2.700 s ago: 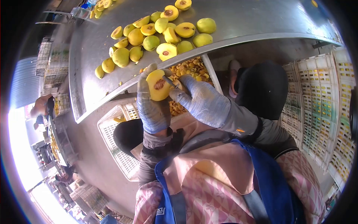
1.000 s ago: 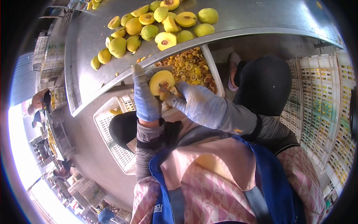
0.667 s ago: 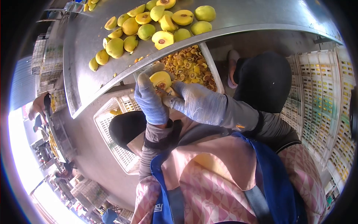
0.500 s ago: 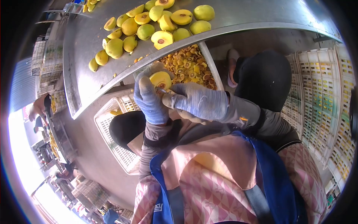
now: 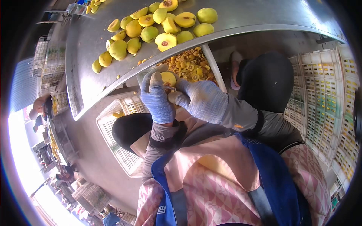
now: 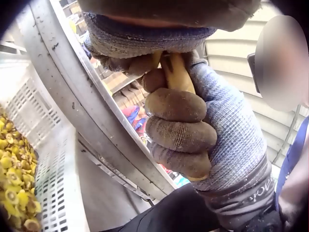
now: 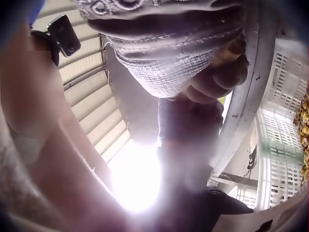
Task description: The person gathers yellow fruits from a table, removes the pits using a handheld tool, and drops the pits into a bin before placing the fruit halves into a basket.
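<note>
In the head view my gloved left hand holds a yellow peach half near the table's front edge. Much of the fruit is hidden behind my fingers. My gloved right hand is close against the near side of the peach, gripping a small pitting knife whose metal blade is mostly hidden at the pit. Seen from the left wrist, my right hand's dirty brown fingers curl round the knife's tan handle. Glare and shadow obscure much of the right wrist view.
Several peach halves lie on the steel table. Below its edge stands a crate filled with cut-out pits. Another white crate is by my left knee; stacked crates stand at the right.
The peach half has turned from face-up to tilted, with its pit now mostly covered. My right hand has worked the knife about the pit, and both hands have come closer together.
</note>
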Available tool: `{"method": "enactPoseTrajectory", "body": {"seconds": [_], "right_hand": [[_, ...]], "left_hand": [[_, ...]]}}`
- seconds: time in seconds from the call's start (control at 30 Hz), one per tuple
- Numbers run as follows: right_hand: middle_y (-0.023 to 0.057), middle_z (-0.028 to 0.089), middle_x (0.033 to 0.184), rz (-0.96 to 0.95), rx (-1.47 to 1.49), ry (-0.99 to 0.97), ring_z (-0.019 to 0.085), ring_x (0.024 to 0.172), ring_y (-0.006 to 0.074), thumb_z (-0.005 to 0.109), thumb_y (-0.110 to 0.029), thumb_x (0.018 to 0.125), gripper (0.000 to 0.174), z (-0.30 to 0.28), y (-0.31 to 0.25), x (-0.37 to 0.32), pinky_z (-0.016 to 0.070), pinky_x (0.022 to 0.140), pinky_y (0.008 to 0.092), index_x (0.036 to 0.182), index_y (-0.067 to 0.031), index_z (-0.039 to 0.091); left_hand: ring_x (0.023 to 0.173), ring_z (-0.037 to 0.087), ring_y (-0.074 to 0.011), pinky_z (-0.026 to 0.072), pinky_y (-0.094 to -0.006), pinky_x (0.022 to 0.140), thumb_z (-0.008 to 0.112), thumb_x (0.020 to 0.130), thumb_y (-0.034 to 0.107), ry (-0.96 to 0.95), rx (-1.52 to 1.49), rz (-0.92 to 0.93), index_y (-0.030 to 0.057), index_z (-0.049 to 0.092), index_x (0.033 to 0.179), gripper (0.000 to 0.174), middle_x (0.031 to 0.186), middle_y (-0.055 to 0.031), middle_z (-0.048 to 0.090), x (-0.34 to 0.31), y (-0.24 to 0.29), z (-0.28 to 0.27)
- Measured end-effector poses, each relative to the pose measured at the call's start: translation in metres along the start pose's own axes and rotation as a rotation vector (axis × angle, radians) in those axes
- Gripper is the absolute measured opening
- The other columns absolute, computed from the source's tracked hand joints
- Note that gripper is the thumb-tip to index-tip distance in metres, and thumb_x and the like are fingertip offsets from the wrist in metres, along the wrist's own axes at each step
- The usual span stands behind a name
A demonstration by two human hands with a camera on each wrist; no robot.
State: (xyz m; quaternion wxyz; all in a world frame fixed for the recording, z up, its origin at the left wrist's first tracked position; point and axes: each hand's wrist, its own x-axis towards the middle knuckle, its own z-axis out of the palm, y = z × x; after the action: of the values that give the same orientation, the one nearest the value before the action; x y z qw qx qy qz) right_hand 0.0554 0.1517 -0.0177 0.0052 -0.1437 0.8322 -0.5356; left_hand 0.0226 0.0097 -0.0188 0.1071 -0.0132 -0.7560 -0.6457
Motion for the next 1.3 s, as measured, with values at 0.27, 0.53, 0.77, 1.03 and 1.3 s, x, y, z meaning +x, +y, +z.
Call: {"method": "enactPoseTrajectory", "body": {"seconds": [0.27,0.53,0.77,1.03,1.3], "right_hand": [[0.0190,0.068,0.082,0.263,0.441,-0.185,0.066,0.082,0.0364,0.052,-0.049,0.099,0.048,-0.019,-0.008,0.001,0.0494,0.069,0.0421,0.095,-0.0031,0.066],[0.0150,0.069,0.075,-0.001,-0.435,-0.208,0.068,0.066,0.0345,0.058,-0.032,0.094,0.037,-0.011,0.011,-0.007,0.0524,0.056,0.0467,0.121,-0.0068,0.059],[0.0143,0.068,0.080,0.001,-0.610,-0.234,0.068,0.068,0.0318,0.060,-0.016,0.087,0.031,0.002,0.022,0.002,0.0536,0.059,0.0444,0.116,-0.0069,0.061],[0.0159,0.069,0.085,0.083,-0.498,-0.166,0.069,0.075,0.0361,0.060,-0.026,0.090,0.022,-0.005,0.016,0.010,0.0539,0.065,0.0462,0.099,-0.0060,0.061],[0.0200,0.065,0.076,0.082,-0.054,-0.040,0.066,0.073,0.0413,0.063,-0.031,0.093,0.029,-0.018,-0.002,0.010,0.0519,0.064,0.0502,0.099,-0.0040,0.057]], "left_hand": [[0.081,0.066,-0.0217,0.0547,-0.0318,0.074,0.045,0.098,0.060,0.020,-0.475,-0.399,-0.0018,0.060,0.116,0.066,0.091,-0.0114,0.067,0.001,0.012,-0.016],[0.081,0.061,-0.0157,0.0504,-0.0280,0.071,0.050,0.100,0.046,0.316,0.459,-0.076,-0.0010,0.068,0.101,0.050,0.090,-0.0076,0.065,0.003,0.031,-0.216],[0.114,0.060,-0.0323,0.0466,-0.0403,0.100,0.069,0.086,0.025,-0.053,1.437,-0.093,0.0103,0.066,0.122,0.039,0.122,-0.0153,0.063,0.057,0.034,-0.249],[0.127,0.051,-0.0336,0.0435,-0.0413,0.106,0.077,0.075,0.018,-0.550,1.462,0.357,0.0231,0.052,0.141,0.071,0.144,-0.0101,0.049,0.207,-0.020,-0.101],[0.092,0.066,-0.0250,0.0546,-0.0332,0.070,0.052,0.098,0.037,-0.406,-0.198,-0.323,-0.0041,0.052,0.132,0.054,0.112,-0.0164,0.064,0.154,-0.014,-0.108]]}}
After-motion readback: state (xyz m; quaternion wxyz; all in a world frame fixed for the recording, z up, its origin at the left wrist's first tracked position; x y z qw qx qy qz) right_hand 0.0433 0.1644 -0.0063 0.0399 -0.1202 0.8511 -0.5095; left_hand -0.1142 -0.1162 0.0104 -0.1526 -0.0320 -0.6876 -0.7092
